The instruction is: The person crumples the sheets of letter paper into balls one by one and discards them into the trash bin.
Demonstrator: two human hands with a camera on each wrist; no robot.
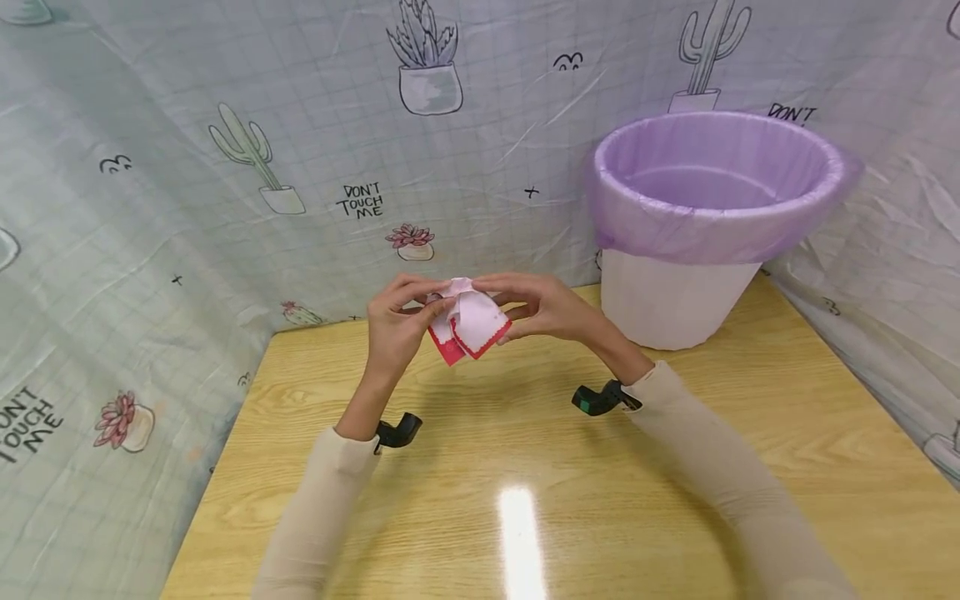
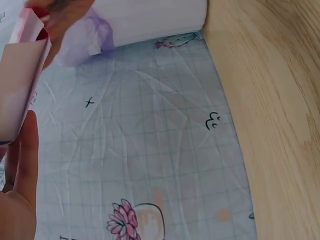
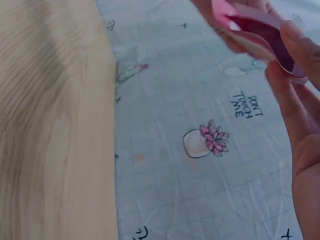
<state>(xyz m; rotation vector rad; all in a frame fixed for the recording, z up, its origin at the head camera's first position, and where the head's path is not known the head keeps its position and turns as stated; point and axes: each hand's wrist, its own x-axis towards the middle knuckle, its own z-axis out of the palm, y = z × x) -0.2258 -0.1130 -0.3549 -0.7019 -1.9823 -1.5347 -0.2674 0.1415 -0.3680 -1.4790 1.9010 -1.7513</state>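
Both hands hold a folded piece of pale pink card [image 1: 480, 321] with red zigzag edges above the table. My left hand [image 1: 401, 321] pinches its left side between thumb and fingers. On the other side, my right hand [image 1: 551, 307] grips the card's upper right part with bent fingers. In the left wrist view the pink card [image 2: 20, 90] shows a flat pale panel with red behind it. From the right wrist, the pink card [image 3: 245, 22] bows apart, with a darker pink hollow between its layers.
A white bin [image 1: 667, 300] with a purple liner [image 1: 697, 233] folded over its rim stands at the back right of the wooden table [image 1: 465, 483]. A cactus-print curtain [image 1: 480, 150] hangs behind and along the sides. Black wrist mounts [image 1: 597, 400] stick out from the sleeves.
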